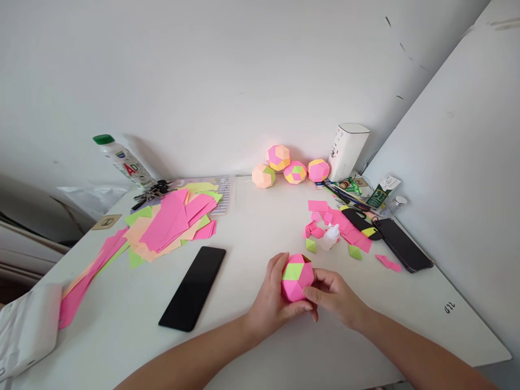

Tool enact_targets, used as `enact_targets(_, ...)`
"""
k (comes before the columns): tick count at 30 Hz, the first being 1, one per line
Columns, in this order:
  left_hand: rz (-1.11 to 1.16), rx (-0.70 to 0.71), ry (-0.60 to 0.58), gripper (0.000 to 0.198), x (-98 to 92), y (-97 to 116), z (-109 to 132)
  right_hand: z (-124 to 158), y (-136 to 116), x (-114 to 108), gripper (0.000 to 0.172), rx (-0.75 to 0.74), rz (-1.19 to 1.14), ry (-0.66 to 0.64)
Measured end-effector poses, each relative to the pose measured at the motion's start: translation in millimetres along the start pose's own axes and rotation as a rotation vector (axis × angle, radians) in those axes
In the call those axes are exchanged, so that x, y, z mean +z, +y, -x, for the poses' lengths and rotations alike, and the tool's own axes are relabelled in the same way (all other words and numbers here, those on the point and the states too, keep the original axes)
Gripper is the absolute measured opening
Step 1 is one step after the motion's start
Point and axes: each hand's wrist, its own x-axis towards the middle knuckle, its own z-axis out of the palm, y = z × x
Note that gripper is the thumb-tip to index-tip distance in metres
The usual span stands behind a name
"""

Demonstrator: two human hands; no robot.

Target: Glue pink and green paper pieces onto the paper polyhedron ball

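While the left hand [270, 290] cups a pink-and-green paper polyhedron [298, 284], its grip curled around the left side and underneath, the right hand [335, 298] pinches the right side between thumb and fingers. The polyhedron is over the near part of the desk [252, 357], a gap showing at its upper right. Just beyond stands a small dropper bottle [330, 238], with pink paper pieces [317, 230] and a green paper piece [311, 246] beside it. Leftward lies a black smartphone [192, 288], near piled paper sheets [166, 222]; four more polyhedra [295, 171] sit by the wall [227, 81].
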Motion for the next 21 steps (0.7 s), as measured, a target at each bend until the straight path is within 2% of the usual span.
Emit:
enact_targets(3, -0.081, 0.067, -0.019, 0.094, 0.2, 0.5, -1.1, -0.5, 2.9, -1.8, 0.027, -0.007, 0.015, -0.003)
enact_targets(7, -0.171, 0.129, -0.021, 0.088, 0.3, 2.9, -1.9, -0.3, 4.9, -4.0, 0.027, 0.002, 0.044, 0.001)
enact_targets(21, -0.251, 0.174, 0.011, 0.082, 2.8, 4.3, 0.6, 0.2, 5.0, -2.8, 0.029, -0.009, 0.038, 0.026)
